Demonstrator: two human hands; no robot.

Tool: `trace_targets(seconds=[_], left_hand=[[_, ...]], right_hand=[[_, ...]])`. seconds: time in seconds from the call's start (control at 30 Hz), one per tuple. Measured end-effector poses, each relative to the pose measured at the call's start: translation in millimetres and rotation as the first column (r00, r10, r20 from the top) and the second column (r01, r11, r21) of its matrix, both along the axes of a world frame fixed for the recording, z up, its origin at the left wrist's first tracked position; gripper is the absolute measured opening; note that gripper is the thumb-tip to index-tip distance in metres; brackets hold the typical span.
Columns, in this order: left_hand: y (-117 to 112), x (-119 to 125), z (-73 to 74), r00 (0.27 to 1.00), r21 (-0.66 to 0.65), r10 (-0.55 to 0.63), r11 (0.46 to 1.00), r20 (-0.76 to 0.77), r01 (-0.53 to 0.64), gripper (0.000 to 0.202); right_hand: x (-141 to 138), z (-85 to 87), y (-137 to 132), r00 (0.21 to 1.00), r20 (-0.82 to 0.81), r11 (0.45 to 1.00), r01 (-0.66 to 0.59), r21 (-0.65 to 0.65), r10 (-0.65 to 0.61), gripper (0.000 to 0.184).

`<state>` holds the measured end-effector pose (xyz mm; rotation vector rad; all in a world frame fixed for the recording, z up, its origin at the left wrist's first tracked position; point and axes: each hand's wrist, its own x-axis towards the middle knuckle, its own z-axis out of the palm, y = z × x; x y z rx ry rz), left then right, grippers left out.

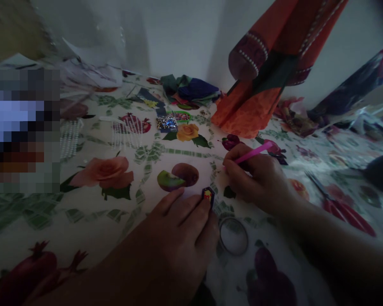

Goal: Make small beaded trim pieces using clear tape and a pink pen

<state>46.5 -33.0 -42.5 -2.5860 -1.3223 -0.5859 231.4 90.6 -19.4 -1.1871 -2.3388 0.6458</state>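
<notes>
Dimly, left hand (pixel 178 225): grip open, fingers stretched out low over the tabletop (pixel 92 238), their tips touching a small dark hexagonal piece (pixel 208 197) with a yellow and red centre. It looks pressed down rather than pinched, though the poor light makes that hard to be sure of.

Right hand (pixel 255 178): grip closed on a pink stick (pixel 252 153), held like a pencil between thumb and fingers, its free end angled up toward the far right.

Between the hands: the hexagonal piece sits at the left fingertips, well short of the right hand.

Near: a thin metal ring (pixel 233 236) lies just beside the left hand.

Right: red-handled scissors (pixel 341 214) lie on the printed fruit-and-rose cloth.

Left: strands of white pearl beads (pixel 69 138) lie on the cloth.

Far: an orange fabric piece with pearl trim (pixel 247 110) stands by the wall, beside a heap of folded fabric scraps (pixel 188 91), a glitter packet (pixel 166 123) and a green-rimmed dish (pixel 178 115).
</notes>
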Motion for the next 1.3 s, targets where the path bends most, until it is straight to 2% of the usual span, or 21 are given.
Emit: trace_targets(seconds=[0.13, 0.3, 0.47, 0.6, 0.77, 0.9, 1.3], left_hand=[[2.9, -0.3, 2.6, 0.999, 0.015, -0.036, 0.999, 0.001, 0.036, 0.043], [4.1, -2.1, -1.8, 1.000, 0.015, -0.017, 1.000, 0.018, 0.017, 0.041], [2.9, -2.2, -2.5, 0.998, -0.011, -0.052, 0.999, 0.040, 0.053, 0.045], [0.5, 0.1, 3.1, 0.998, -0.080, 0.017, 0.997, 0.068, -0.011, 0.042], [1.6, -1.0, 2.2, 0.996, -0.074, -0.049, 0.996, 0.077, 0.054, 0.039], [0.9, 0.7, 1.4, 0.999, -0.086, 0.014, 0.996, 0.050, -0.010, 0.042], [-5.5, 5.8, 2.0, 0.998, -0.091, 0.039, 0.995, 0.045, -0.035, 0.043]], right_hand=[[-0.3, 0.8, -0.7, 1.000, -0.017, 0.999, -0.015, -0.033, 0.014, 0.015], [-0.6, 3.6, -0.8, 0.999, -0.051, 0.997, 0.002, -0.079, -0.006, 0.015], [0.9, 7.7, -5.7, 0.995, -0.099, 0.990, -0.037, -0.134, 0.024, 0.014], [-0.8, 6.7, -16.0, 0.980, -0.155, 0.989, -0.134, -0.069, 0.122, 0.010], [-6.1, 1.7, -23.9, 0.946, -0.197, 0.962, -0.269, -0.035, 0.258, 0.010], [-7.2, 0.1, -24.6, 0.949, -0.178, 0.961, -0.273, -0.053, 0.260, 0.009], [-8.0, -4.2, -23.0, 0.952, -0.161, 0.962, -0.269, -0.044, 0.259, 0.008]])
